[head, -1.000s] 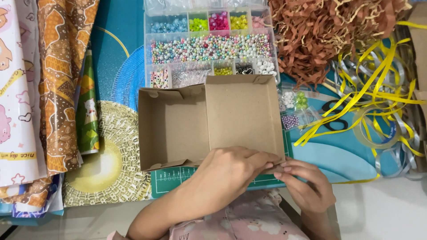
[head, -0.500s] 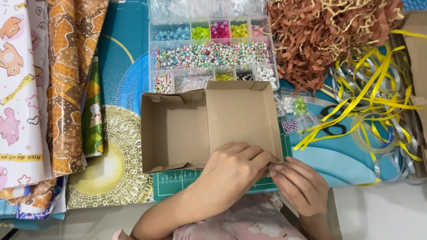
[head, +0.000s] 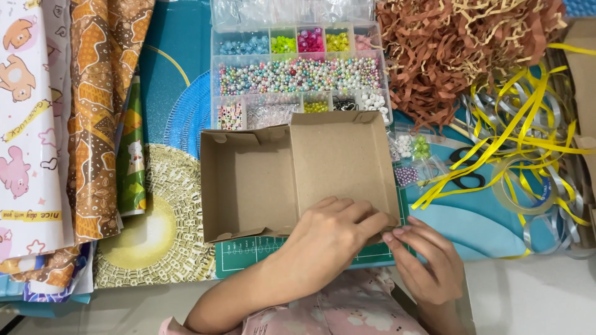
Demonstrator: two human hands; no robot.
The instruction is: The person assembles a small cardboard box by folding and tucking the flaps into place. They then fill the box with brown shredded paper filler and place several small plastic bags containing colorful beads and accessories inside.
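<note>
Cardboard box (head: 298, 177) lies just beyond both hands — left hand (head: 332, 232), right hand (head: 425, 263) — touching its near edge.

Bright, even light; sharp throughout

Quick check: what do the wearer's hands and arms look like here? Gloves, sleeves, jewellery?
Both hands are bare: left hand and right hand show no gloves, rings or watch. Forearms are uncovered up to the frame edge. Below them is a pink garment with a pale printed pattern; whether it has sleeves is not visible.

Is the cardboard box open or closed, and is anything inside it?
Open and empty: the cardboard box shows its bare brown inside, no lid over it.
</note>
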